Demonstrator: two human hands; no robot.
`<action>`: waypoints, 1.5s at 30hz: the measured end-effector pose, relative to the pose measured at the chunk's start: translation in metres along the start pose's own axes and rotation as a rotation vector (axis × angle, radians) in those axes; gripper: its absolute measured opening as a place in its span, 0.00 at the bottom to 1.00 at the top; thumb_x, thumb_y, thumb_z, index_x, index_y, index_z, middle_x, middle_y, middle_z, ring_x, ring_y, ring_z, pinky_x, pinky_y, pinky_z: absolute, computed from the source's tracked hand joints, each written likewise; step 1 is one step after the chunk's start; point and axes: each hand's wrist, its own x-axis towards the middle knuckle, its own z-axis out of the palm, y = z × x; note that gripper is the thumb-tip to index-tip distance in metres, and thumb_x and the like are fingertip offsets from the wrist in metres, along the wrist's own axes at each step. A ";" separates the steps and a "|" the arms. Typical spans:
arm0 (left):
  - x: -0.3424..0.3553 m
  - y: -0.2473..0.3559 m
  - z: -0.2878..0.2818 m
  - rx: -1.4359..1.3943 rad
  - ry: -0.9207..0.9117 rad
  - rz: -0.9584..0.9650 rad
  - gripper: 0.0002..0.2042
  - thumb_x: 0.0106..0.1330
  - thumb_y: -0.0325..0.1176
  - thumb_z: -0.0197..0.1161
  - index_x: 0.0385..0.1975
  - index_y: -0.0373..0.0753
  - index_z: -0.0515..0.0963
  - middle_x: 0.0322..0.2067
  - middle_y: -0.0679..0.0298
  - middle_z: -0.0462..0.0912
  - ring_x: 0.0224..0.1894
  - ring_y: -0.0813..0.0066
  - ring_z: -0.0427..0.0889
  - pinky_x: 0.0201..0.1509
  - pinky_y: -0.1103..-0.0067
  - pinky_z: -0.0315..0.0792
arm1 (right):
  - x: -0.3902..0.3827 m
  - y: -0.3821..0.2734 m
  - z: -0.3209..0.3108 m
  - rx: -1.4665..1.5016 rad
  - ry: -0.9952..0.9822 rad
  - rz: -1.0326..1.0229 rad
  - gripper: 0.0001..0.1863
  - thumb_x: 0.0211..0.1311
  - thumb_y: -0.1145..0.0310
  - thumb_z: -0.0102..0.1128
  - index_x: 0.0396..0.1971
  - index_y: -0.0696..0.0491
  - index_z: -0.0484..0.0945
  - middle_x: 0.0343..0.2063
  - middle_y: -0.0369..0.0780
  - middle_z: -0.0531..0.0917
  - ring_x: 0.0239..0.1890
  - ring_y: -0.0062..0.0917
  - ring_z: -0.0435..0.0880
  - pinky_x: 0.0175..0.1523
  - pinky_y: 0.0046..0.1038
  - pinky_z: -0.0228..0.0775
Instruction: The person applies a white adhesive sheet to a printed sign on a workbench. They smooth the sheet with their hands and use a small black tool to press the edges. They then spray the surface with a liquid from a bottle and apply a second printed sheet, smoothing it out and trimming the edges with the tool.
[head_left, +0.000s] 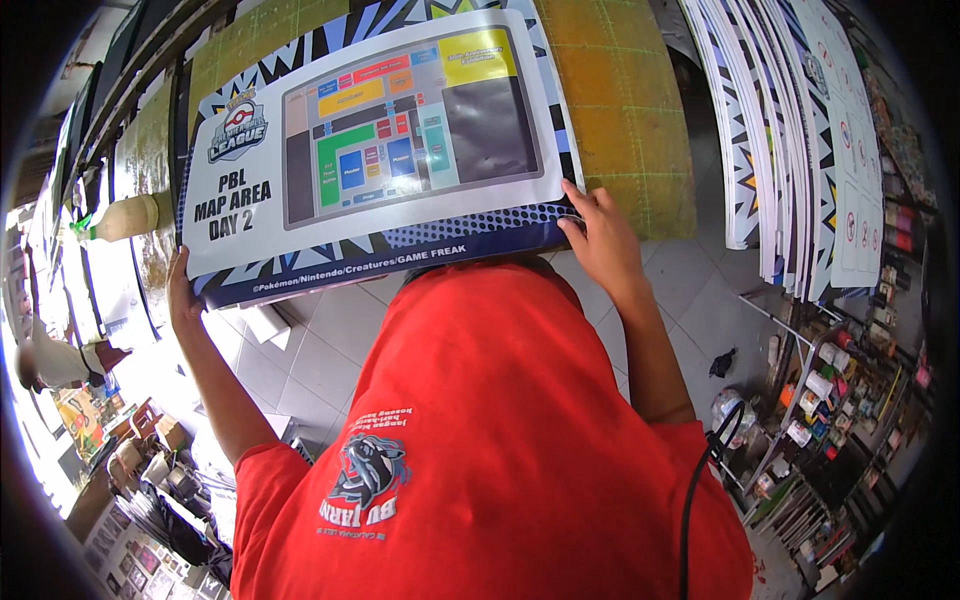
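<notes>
A large flat printed board lies in front of me, tilted slightly, with a coloured floor map on white and a dark blue lower border. My left hand grips its near left corner, its fingers partly hidden by the edge. At the near right edge, my right hand holds the board, thumb and forefinger on the printed face and the other fingers mostly out of sight. Beneath the board is a worktable with a yellowish-green gridded mat, which shows beyond the board's right and far edges.
A pale bottle with a green top lies left of the board. Several printed panels stand in a row at the right. Below them is a metal rack crowded with small containers. Grey floor tiles show below the board.
</notes>
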 end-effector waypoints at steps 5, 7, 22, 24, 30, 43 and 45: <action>-0.008 0.008 0.009 0.054 0.052 0.052 0.17 0.72 0.38 0.57 0.56 0.39 0.72 0.46 0.57 0.82 0.46 0.66 0.84 0.44 0.71 0.83 | 0.005 -0.001 -0.007 0.056 -0.043 -0.021 0.24 0.62 0.68 0.60 0.59 0.50 0.73 0.40 0.46 0.77 0.43 0.43 0.80 0.47 0.39 0.74; -0.009 0.007 0.011 0.068 0.043 0.069 0.16 0.72 0.38 0.57 0.56 0.39 0.73 0.45 0.58 0.83 0.45 0.67 0.84 0.44 0.73 0.82 | 0.019 0.010 -0.014 0.173 0.106 -0.069 0.20 0.62 0.69 0.59 0.55 0.52 0.74 0.39 0.48 0.78 0.42 0.44 0.80 0.47 0.40 0.73; -0.025 -0.004 0.021 0.070 0.146 0.093 0.16 0.72 0.39 0.57 0.55 0.41 0.73 0.45 0.60 0.82 0.42 0.71 0.84 0.42 0.78 0.81 | 0.158 0.010 -0.027 -0.363 -0.184 -0.415 0.07 0.66 0.68 0.54 0.38 0.54 0.76 0.40 0.43 0.82 0.45 0.42 0.81 0.47 0.43 0.74; -0.025 -0.002 0.014 0.095 0.080 0.096 0.17 0.72 0.40 0.58 0.57 0.41 0.72 0.45 0.60 0.82 0.42 0.70 0.84 0.42 0.77 0.81 | 0.144 0.011 -0.025 -0.373 -0.211 -0.436 0.07 0.66 0.68 0.55 0.36 0.55 0.76 0.39 0.43 0.81 0.45 0.42 0.80 0.47 0.43 0.73; -0.038 0.021 0.027 0.126 0.117 0.121 0.20 0.72 0.41 0.58 0.60 0.40 0.70 0.46 0.57 0.81 0.44 0.67 0.84 0.41 0.73 0.82 | 0.099 0.015 -0.023 -0.357 -0.237 -0.464 0.06 0.64 0.69 0.56 0.35 0.55 0.76 0.36 0.43 0.79 0.42 0.42 0.79 0.45 0.43 0.71; -0.143 0.222 0.105 0.238 0.192 0.414 0.32 0.67 0.52 0.61 0.66 0.39 0.66 0.56 0.55 0.77 0.56 0.58 0.78 0.63 0.64 0.70 | 0.039 0.091 -0.052 -0.032 0.191 -0.034 0.19 0.61 0.73 0.61 0.52 0.52 0.75 0.44 0.47 0.82 0.48 0.45 0.79 0.52 0.41 0.71; -0.171 0.259 0.148 0.325 0.243 0.559 0.32 0.67 0.49 0.61 0.65 0.37 0.66 0.56 0.57 0.78 0.56 0.60 0.78 0.66 0.67 0.65 | 0.036 0.087 -0.046 -0.109 0.296 -0.093 0.21 0.60 0.73 0.61 0.55 0.51 0.74 0.47 0.48 0.81 0.51 0.46 0.78 0.55 0.43 0.70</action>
